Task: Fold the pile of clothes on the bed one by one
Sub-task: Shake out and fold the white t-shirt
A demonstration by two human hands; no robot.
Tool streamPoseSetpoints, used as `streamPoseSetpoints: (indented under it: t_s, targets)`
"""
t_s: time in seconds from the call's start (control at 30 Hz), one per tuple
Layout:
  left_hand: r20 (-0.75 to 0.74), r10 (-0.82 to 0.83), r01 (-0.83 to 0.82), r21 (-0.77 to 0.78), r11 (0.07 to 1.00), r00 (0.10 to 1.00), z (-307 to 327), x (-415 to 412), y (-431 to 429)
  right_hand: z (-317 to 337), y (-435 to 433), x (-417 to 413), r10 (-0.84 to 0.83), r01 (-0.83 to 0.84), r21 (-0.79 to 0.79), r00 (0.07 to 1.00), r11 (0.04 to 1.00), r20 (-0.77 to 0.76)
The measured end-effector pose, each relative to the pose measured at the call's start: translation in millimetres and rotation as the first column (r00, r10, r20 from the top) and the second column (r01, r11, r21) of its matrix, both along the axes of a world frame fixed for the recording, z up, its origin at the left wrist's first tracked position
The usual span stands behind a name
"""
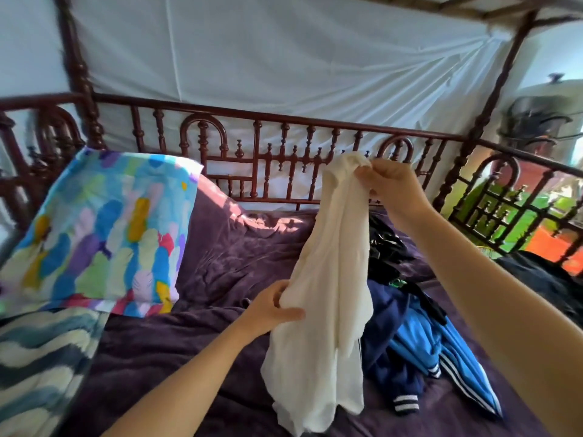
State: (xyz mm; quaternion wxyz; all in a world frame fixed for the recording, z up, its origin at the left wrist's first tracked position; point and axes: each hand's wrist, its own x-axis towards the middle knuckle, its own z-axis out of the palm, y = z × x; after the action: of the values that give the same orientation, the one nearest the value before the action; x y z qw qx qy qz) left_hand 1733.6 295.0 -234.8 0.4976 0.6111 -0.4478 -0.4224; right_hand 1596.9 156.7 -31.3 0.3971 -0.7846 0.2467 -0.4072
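A cream garment [325,279] is held up above the purple bedsheet [195,342], its top edge pinched between the curled fingers of the right hand [394,187] and its middle bunched inside the left hand [271,307], beside the pile of clothes [419,326].

No words, numbers, labels or signs to read anywhere.
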Motion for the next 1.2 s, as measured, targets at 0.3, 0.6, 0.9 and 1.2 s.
streamPoseSetpoints:
  t_s: [0.3, 0.6, 0.9, 1.2]
  targets:
    - [0.055, 0.063, -0.043, -0.319, 0.947, 0.996, 65, -13, -18, 24, -32, -48, 0.233, -0.267, 0.197, 0.956, 0.943, 0.179]
    - [0.982, 0.091, 0.112, -0.11, 0.988, 0.164, 54, -14, -34, 21, -35, -55, 0.269, -0.309, 0.183, 0.939, 0.933, 0.213]
    - [0.591, 0.269, 0.073, -0.489, 0.869, 0.761, 49, 8, 0, 2, -59, -72, 0.033, -0.091, 0.293, 0.98, 0.952, 0.196]
    - [0.233, 0.493, -0.307, -0.545, 0.78, 0.838, 105, 38, 15, -16, -74, -68, -0.161, 0.149, 0.262, 0.987, 0.953, 0.024]
